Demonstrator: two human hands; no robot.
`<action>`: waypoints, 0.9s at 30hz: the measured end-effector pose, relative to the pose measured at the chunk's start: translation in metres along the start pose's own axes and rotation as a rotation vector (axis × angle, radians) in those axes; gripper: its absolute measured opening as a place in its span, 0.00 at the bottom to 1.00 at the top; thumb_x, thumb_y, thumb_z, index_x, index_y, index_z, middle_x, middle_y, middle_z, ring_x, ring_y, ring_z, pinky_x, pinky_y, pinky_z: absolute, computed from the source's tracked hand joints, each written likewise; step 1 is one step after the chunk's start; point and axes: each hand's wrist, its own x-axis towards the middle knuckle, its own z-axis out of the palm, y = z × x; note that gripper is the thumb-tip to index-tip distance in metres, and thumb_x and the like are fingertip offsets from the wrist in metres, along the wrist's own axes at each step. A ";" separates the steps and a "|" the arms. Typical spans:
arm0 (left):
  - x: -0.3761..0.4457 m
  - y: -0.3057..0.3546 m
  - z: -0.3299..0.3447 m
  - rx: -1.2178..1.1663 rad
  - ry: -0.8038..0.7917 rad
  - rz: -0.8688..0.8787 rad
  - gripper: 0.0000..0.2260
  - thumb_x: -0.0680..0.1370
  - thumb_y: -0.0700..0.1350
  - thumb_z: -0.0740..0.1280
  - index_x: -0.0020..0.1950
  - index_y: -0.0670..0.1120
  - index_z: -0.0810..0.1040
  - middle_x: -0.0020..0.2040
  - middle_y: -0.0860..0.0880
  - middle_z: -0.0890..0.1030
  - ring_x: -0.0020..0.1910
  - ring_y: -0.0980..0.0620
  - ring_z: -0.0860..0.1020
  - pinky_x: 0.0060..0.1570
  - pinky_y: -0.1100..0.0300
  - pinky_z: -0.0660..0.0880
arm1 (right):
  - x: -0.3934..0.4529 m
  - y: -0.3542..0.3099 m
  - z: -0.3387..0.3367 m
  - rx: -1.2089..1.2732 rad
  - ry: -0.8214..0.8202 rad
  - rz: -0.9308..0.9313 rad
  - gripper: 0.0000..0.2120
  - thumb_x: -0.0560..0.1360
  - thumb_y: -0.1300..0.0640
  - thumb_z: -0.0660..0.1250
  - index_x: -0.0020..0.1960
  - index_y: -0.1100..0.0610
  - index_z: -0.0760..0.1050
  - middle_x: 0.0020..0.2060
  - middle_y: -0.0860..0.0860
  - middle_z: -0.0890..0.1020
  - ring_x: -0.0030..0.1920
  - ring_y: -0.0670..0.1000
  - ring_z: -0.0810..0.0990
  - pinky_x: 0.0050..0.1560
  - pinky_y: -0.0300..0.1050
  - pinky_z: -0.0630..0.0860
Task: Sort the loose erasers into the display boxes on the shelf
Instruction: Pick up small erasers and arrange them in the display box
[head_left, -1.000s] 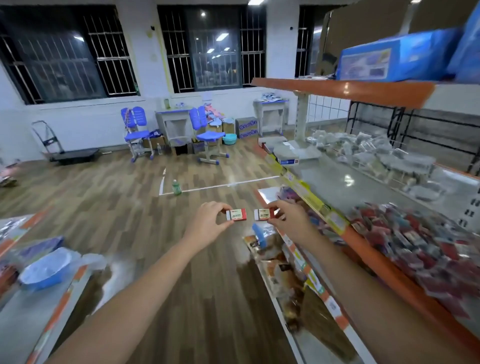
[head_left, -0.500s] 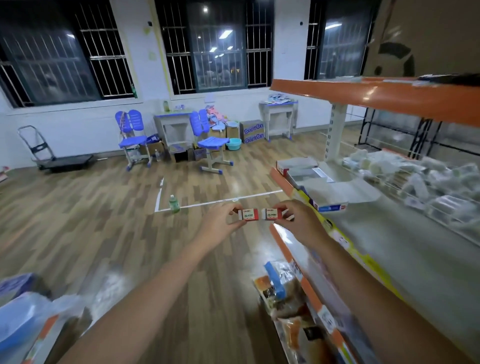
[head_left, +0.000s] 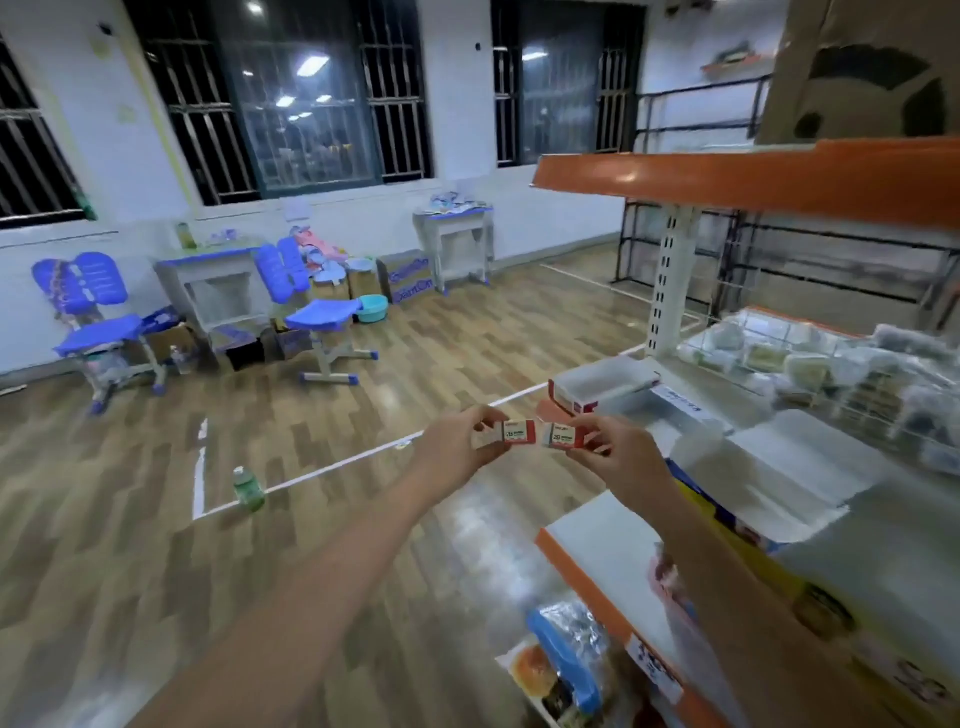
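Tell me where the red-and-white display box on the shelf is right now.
In the head view, the red-and-white display box sits open at the shelf's far end, right of centre, just beyond the right hand and its eraser.

Part of each eraser is hidden: the outer end of the left eraser (head_left: 511, 432) is covered by the fingers of the left hand (head_left: 457, 447), and that of the right eraser (head_left: 563, 435) by the right hand (head_left: 618, 457). Beyond "2B", the print on both labels is too small to be read. To the right of the right hand, the packets in the wire basket (head_left: 841, 374) are blurred and cut off by the picture's edge, and the bags (head_left: 566, 670) below the hands are smeared and cut by the bottom edge.
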 end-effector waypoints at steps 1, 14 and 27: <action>0.016 -0.008 0.004 -0.034 -0.018 0.004 0.13 0.71 0.47 0.74 0.55 0.49 0.80 0.49 0.50 0.80 0.47 0.51 0.76 0.40 0.65 0.64 | 0.009 0.001 0.002 -0.013 0.016 0.016 0.15 0.69 0.58 0.75 0.55 0.55 0.79 0.47 0.52 0.81 0.42 0.49 0.79 0.45 0.41 0.78; 0.188 -0.078 0.071 -0.246 -0.171 0.266 0.13 0.69 0.41 0.76 0.52 0.46 0.81 0.46 0.53 0.80 0.44 0.58 0.74 0.43 0.78 0.65 | 0.125 0.053 0.017 -0.178 0.121 0.253 0.14 0.71 0.55 0.72 0.56 0.52 0.78 0.49 0.47 0.79 0.45 0.45 0.77 0.48 0.38 0.74; 0.274 -0.110 0.127 -0.335 -0.354 0.463 0.13 0.69 0.43 0.75 0.53 0.47 0.80 0.47 0.54 0.79 0.46 0.56 0.75 0.44 0.74 0.66 | 0.174 0.066 0.027 -0.421 -0.004 0.483 0.12 0.74 0.49 0.68 0.55 0.51 0.76 0.51 0.46 0.77 0.51 0.45 0.72 0.47 0.40 0.68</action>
